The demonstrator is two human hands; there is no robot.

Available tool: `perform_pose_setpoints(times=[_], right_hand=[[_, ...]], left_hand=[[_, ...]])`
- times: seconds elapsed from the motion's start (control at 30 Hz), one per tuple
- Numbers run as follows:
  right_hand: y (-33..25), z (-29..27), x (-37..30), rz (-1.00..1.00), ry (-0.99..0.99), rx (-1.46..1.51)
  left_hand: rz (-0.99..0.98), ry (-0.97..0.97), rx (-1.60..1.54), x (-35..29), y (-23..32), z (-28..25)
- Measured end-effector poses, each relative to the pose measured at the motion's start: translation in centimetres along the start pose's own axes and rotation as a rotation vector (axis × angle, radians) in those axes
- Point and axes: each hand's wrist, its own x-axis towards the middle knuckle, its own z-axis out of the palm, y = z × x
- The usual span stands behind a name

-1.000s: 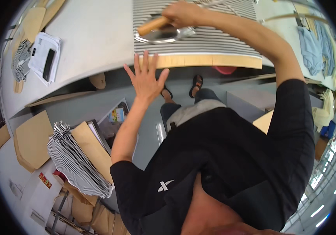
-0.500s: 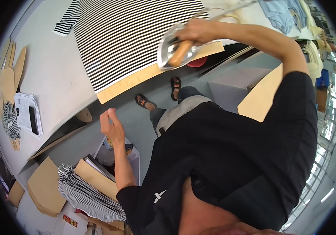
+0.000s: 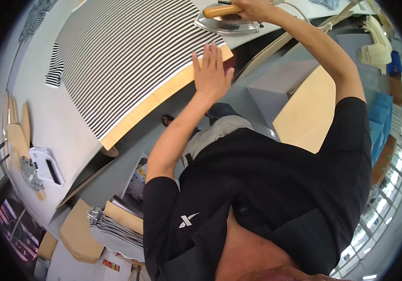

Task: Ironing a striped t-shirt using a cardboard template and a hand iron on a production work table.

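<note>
A black-and-white striped shirt lies spread on the table, pulled over a pale wooden board whose near edge sticks out past the hem. My left hand is open, its fingers stretched out over the hem near the board's right end. In my right hand is the wooden handle of a silver iron, held at the shirt's right edge. Whether the iron's sole touches anything, I cannot tell. A cord runs off behind my right wrist.
At the left of the table lie several wooden boards, a white-and-black flat item and a bunched striped cloth. Below are stacked striped garments and a cardboard piece. A pale panel stands at right.
My left hand has come from beside the table's edge to the right, onto the hem, and its fingers have straightened. The iron has moved away from the near hem to the shirt's far right.
</note>
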Motion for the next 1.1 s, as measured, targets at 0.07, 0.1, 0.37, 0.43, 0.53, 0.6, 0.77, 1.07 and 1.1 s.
perform_pose_setpoints(times=[0.07,0.1,0.37,0.43,0.53,0.6,0.77,1.07,1.1], right_hand=[[-1.2,-0.5,1.6,-0.035,0.009,0.021],[-2.0,-1.2,0.9,-0.067,0.0,0.043],[0.1,-0.8,-2.9,0.101,0.07,-0.045],[3.0,1.3,-3.3,0.355,0.143,-0.115],[4.9,1.8,-2.7,0.629,0.177,-0.202],[1.8,2.7,-0.1,0.52,0.445,-0.548],[-29.4,2.8,10.1,-0.348,0.2,0.318],[-36.1,4.9,8.1,-0.684,0.256,0.478],[-35.3,2.7,7.5,-0.66,0.351,0.497]], left_hand=[[-0.018,0.023,-0.005,-0.2,0.5,0.2],[-0.016,0.04,-0.014,-0.1,0.3,-0.7],[-0.861,0.457,0.235,-18.1,-22.4,-17.7],[-1.179,0.429,-0.046,-23.2,-25.6,-21.2],[-1.247,0.465,-0.352,-24.8,-27.5,-21.9],[-1.29,0.459,-0.454,-24.5,-28.2,-22.8],[-1.424,0.312,-0.885,-23.4,-28.0,-25.9],[-1.281,0.117,-1.067,-19.7,-23.3,-32.5],[-1.2,0.061,-1.021,-18.2,-22.1,-34.7]])
